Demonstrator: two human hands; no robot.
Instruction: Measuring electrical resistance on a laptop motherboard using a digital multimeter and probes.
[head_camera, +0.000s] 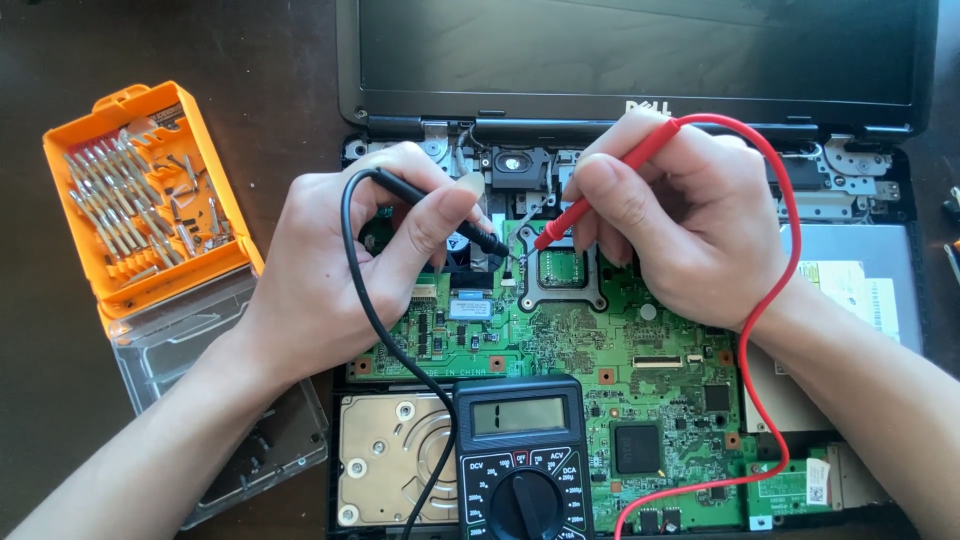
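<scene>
My left hand (345, 265) grips a black test probe (445, 215), its tip touching the green circuit board (560, 345) of an opened black laptop (640, 60). My right hand (680, 225) holds a red test probe (590, 205), tip down on the board just left of the square processor socket (562, 270). The two tips sit close together. A black lead (375, 320) and a red lead (775, 300) run down to a black multimeter (520, 460) lying on the board's near edge, its grey display lit and its dial in front.
An orange case (140, 200) of several metal screwdriver bits lies open at the left, its clear lid (200, 380) beside it. A bare hard drive (395, 455) sits left of the multimeter. A silver drive bay (860, 290) is at the right. Dark wooden table (50, 400) around.
</scene>
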